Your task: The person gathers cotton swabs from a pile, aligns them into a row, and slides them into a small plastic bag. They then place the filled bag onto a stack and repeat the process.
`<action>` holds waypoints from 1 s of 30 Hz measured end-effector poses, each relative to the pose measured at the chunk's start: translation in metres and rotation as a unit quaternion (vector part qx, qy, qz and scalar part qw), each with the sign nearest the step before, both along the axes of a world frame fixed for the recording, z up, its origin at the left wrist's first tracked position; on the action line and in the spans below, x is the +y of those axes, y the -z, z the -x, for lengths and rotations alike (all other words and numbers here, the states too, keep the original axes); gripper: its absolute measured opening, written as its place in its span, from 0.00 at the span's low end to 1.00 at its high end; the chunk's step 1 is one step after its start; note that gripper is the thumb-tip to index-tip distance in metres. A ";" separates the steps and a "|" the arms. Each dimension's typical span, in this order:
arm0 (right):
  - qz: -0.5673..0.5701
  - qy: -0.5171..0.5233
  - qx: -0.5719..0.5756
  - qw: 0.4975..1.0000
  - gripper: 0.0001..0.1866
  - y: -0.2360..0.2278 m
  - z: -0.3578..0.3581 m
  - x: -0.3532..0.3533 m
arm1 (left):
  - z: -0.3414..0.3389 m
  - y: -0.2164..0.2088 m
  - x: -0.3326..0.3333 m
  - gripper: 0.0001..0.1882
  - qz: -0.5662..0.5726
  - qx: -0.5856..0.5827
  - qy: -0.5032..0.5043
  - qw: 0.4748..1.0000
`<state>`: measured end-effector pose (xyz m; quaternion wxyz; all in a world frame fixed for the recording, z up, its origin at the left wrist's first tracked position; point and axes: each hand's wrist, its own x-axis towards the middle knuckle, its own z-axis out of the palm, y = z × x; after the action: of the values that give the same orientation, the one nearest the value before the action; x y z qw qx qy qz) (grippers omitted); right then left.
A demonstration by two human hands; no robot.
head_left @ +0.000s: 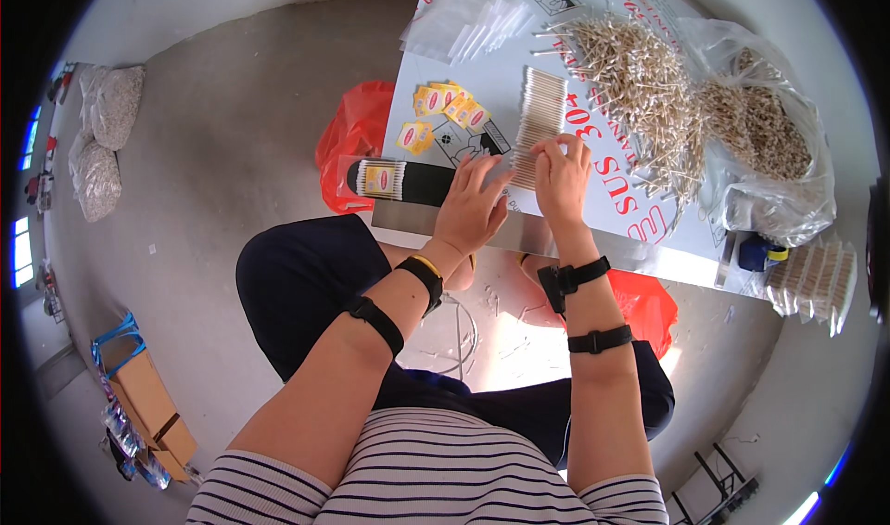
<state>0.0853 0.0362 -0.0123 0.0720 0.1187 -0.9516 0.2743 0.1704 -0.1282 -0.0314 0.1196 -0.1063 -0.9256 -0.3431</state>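
Note:
A long row of cotton swabs [542,98] lies side by side on the printed sheet covering the table. At its near end, my right hand [564,186] is closed in a pinch; anything between its fingertips is too small to make out. My left hand [473,208] is open, palm down, with fingers apart between the row and a dark strip [428,184]. On the strip's left end sits a clear bag with cotton swabs and a yellow card inside [380,179]. Several loose yellow cards [445,101] lie beyond the strip.
Clear flat bags [468,22] are stacked at the far left of the table. A big heap of loose swabs [640,89] and an open plastic sack of swabs [760,126] fill the right. Filled packs [814,279] stand by the right corner. A red bag [352,145] hangs at the left edge.

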 end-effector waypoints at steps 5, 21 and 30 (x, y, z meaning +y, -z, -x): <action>-0.005 0.003 -0.009 1.000 0.08 0.001 -0.002 0.003 | 0.000 -0.001 0.001 0.29 0.011 -0.004 0.000 1.000; 0.122 0.028 -0.012 0.992 0.17 0.006 -0.044 0.047 | 0.002 0.003 0.009 0.33 0.158 -0.035 0.007 0.987; -0.127 -0.022 -0.016 0.992 0.42 0.017 -0.080 0.026 | 0.002 0.001 0.006 0.31 0.144 -0.014 0.011 0.989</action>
<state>0.1652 0.0618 -0.0295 0.0347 0.1434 -0.9769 0.1545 0.1687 -0.1224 -0.0325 0.0865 -0.1281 -0.9656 -0.2089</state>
